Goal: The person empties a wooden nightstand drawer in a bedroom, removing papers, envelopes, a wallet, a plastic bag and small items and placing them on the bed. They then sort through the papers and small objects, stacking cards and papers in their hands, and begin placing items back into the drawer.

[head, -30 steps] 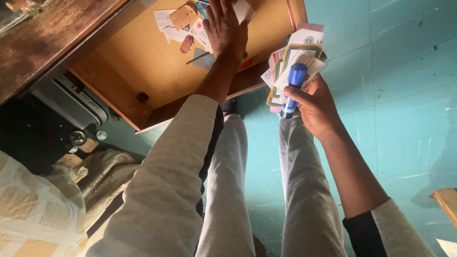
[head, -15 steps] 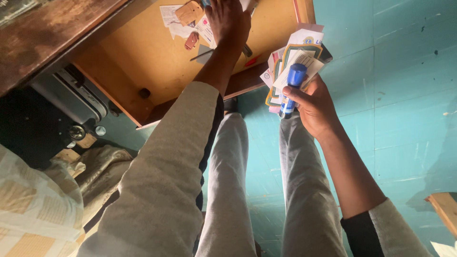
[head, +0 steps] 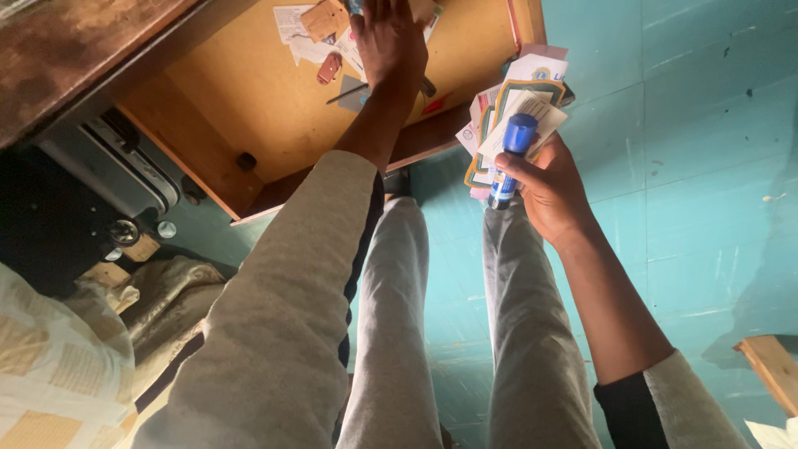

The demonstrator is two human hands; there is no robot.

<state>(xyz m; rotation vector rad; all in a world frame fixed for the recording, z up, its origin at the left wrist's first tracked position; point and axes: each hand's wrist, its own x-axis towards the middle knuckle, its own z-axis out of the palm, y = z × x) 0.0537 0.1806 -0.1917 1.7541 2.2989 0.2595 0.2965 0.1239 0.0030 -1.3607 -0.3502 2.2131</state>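
Warm light falls from the left onto the open drawer (head: 249,100) and grey sleeves; the teal floor (head: 706,166) lies dimmer, bottom-left corner dark, slightly soft throughout.

Blue tube (head: 509,158), capped, roughly upright and tilted slightly, clasped against a fanned bundle of cards and papers (head: 511,100) in white, green and pink. Loose papers (head: 299,29) and a small brown tag (head: 324,17) flat in the open wooden drawer (head: 241,108), plus what looks like a pen (head: 345,94), hard to make out.
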